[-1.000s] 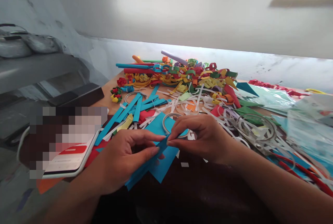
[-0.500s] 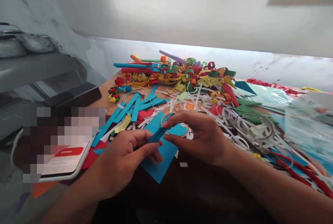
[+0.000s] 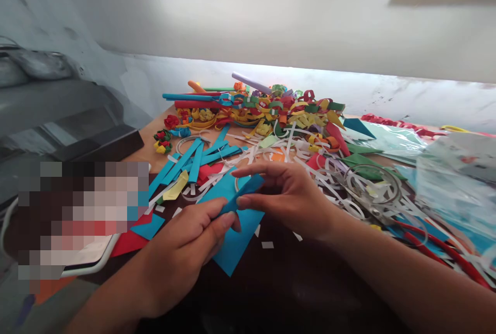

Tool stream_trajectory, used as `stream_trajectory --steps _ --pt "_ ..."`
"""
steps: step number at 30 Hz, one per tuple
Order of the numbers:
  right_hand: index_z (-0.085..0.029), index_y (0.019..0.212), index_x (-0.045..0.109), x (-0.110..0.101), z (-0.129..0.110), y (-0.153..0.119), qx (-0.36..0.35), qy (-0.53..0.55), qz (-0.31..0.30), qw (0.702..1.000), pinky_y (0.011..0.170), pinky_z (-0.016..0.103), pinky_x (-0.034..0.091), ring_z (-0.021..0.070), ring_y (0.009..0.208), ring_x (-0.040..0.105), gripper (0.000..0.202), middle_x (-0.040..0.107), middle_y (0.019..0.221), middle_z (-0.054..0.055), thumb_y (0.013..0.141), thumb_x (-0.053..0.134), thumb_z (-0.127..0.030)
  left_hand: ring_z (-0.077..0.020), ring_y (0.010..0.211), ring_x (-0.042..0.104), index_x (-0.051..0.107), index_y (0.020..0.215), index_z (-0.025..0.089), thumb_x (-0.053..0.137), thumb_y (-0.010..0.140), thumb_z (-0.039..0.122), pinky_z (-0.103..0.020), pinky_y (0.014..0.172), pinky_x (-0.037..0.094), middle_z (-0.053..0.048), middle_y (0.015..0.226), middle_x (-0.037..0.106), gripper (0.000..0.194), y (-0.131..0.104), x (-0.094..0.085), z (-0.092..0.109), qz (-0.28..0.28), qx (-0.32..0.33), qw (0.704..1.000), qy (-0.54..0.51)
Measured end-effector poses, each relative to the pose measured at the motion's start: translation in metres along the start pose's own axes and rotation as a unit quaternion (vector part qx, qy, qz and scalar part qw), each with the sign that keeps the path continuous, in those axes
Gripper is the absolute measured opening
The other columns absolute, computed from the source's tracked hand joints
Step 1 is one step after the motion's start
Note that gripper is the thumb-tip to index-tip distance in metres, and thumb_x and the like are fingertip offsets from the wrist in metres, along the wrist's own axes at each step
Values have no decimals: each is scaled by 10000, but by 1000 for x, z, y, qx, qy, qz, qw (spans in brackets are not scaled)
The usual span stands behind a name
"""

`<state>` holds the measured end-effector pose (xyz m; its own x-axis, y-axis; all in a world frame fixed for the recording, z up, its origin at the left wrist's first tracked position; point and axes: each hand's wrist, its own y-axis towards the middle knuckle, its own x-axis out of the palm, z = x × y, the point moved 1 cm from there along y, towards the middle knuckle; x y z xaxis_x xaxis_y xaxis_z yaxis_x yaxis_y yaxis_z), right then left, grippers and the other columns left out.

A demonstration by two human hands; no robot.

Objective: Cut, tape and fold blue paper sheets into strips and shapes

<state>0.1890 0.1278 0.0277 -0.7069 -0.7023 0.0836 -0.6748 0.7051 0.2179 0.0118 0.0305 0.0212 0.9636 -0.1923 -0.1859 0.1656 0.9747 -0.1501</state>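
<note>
Pinched between the thumb and fingers of my left hand (image 3: 194,238) is a folded blue paper strip (image 3: 248,187), tilted up to the right. My right hand (image 3: 284,192) holds the same strip near its upper part, thumb below and index finger stretched above. Part of a ring (image 3: 237,184), perhaps a tape roll, shows behind the strip. Under both hands lies a larger blue sheet (image 3: 232,256). Several blue folded strips (image 3: 186,162) are just beyond my left hand, with a yellow paper piece (image 3: 176,185) beside them.
A phone (image 3: 89,251) lies at the left. Paper chains and flowers (image 3: 263,111) are heaped at the back. White scraps (image 3: 341,194) cover the middle right, near scissors with red handles (image 3: 445,251) and a clear tape roll (image 3: 374,184). Plastic packets (image 3: 457,173) lie far right.
The strip's upper part now spreads open to the right. My right index finger has straightened and shifted left off the strip's end. The whole view has shifted slightly.
</note>
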Motion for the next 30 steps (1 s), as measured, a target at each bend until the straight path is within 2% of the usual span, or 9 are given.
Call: stream_trajectory --steps 5,11,14,16,18,21,23,26,30 --pt "-194 970 799 -1 -4 -1 77 75 21 994 646 220 597 123 682 733 315 784 772 6 716 918 -339 -182 829 637 707 990 293 627 930 521 -248 732 501 15 934 728 249 4 0 11 7 27 991 130" --pt "-195 897 821 1 -9 0 49 75 15 996 718 233 588 122 725 729 299 791 804 21 790 847 -474 -135 669 560 665 929 253 524 994 529 -218 595 456 29 780 637 316 4 -3 7 -31 15 997 73" --pt "-208 871 817 4 -7 0 68 90 -2 994 699 261 594 137 692 724 300 783 769 7 667 939 -392 -104 569 466 656 849 226 527 991 541 -194 508 404 44 672 531 369 3 -5 3 -35 -6 999 28" --pt "-207 837 815 4 -6 0 88 83 6 993 624 256 582 138 638 704 314 768 719 -2 597 975 -327 -129 668 574 696 937 242 577 970 523 -207 600 494 22 748 609 307 2 -4 3 -34 -7 999 42" --pt "-197 801 813 1 -5 1 90 73 55 992 576 242 564 124 598 679 292 757 692 -1 598 973 -333 -181 854 670 703 1096 292 717 883 464 -250 728 571 -5 951 706 274 0 -2 3 21 11 998 58" --pt "-182 788 815 -4 -5 3 87 73 131 985 641 244 589 118 635 697 297 776 739 20 614 964 -372 -199 935 705 665 1249 360 836 757 367 -262 747 603 -2 1099 718 522 -5 -1 3 179 57 981 55" --pt "-173 789 816 -6 -6 5 102 84 144 981 686 254 604 132 678 723 318 790 781 38 603 969 -381 -192 945 714 717 1164 340 834 746 333 -254 758 605 4 1060 729 433 -7 -1 2 245 96 963 54" --pt "-169 789 811 -6 -6 6 117 100 143 978 671 256 606 137 673 725 335 789 786 41 589 976 -382 -171 908 715 758 897 291 843 730 287 -240 784 595 26 921 746 188 -9 -1 2 279 140 949 52" --pt "-181 800 797 -8 -4 5 114 86 137 980 656 274 592 137 661 707 337 778 786 31 609 963 -403 -151 831 695 750 781 295 847 740 282 -247 777 568 53 817 733 106 -11 -4 2 344 127 929 44"
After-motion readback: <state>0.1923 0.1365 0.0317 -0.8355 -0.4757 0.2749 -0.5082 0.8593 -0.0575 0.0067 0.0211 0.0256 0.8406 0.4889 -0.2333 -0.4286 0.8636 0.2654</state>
